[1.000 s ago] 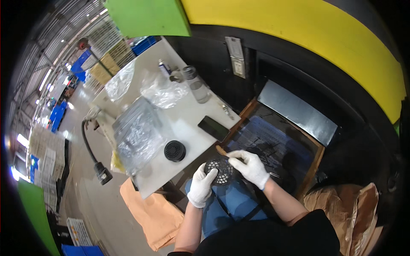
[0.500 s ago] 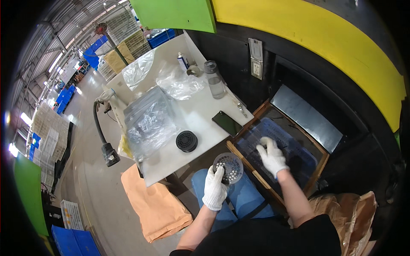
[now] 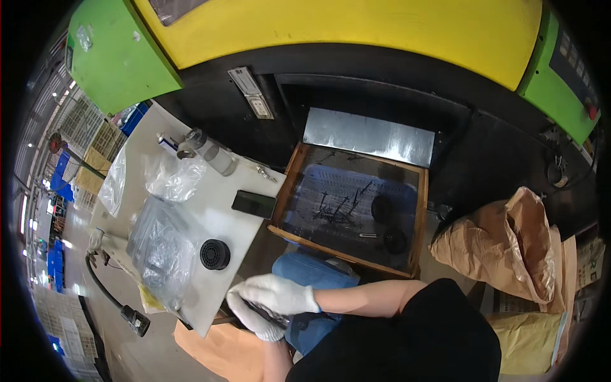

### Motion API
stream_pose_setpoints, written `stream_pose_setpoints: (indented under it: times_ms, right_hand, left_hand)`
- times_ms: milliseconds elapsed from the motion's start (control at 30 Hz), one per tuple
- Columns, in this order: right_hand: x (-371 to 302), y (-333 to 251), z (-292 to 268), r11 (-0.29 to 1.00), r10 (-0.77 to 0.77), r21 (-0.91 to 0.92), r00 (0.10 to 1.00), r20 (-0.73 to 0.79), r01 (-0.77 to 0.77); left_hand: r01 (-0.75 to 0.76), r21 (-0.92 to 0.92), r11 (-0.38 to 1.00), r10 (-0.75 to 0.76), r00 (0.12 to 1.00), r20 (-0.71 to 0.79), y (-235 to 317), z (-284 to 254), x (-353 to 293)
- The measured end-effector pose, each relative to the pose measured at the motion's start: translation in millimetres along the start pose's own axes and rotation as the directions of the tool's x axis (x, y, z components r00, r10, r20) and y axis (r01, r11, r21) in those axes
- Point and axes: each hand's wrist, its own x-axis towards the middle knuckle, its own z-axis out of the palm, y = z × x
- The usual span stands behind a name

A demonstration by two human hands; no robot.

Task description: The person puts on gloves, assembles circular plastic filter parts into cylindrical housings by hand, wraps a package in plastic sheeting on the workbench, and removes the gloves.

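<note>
My left hand (image 3: 251,319), white-gloved, is closed round a dark, shiny part (image 3: 275,316) over my lap, near the table's front corner. My right hand (image 3: 277,294), gloved too, lies over the same part from above with its fingers together against it. The two hands hide most of the part, so its shape does not show now. On the white table (image 3: 191,312) a black round part with a slotted top (image 3: 215,254) sits just beyond the hands.
The table bears plastic bags (image 3: 162,248), a phone (image 3: 253,204), a clear bottle (image 3: 216,156) and a black lamp (image 3: 135,320). A wood-framed bin (image 3: 347,260) at the right holds black sprues (image 3: 344,210) and round black parts (image 3: 394,240). Paper sacks (image 3: 496,242) stand farther right.
My right hand has left the bin and joined my left hand at the part, which was a round perforated piece in plain view. The view has swung right; round black parts now show in the bin.
</note>
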Motion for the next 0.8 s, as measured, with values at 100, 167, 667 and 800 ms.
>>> stream_pose_setpoints:
  times_ms: [100, 167, 667, 800]
  right_hand:
    - [13, -2, -4, 0.974, -0.173, -0.176, 0.966, -0.191, 0.139]
    - [17, -12, -21, 0.831, -0.173, -0.542, 0.984, -0.035, 0.127]
    - [18, 7, -31, 0.918, 0.179, 0.322, 0.965, 0.19, -0.233]
    - [15, -1, -25, 0.964, -0.136, -0.248, 0.978, -0.158, 0.094]
  left_hand:
    - [-0.23, 0.46, 0.858, 0.334, 0.929, -0.158, 2, 27, 1]
    - [-0.183, 0.479, 0.859, 0.251, 0.964, -0.081, -12, 2, 17]
    - [-0.032, 0.551, 0.834, -0.045, 0.991, 0.126, 7, -9, 19]
    - [-0.205, 0.505, 0.838, 0.291, 0.952, -0.098, -7, 11, 18]
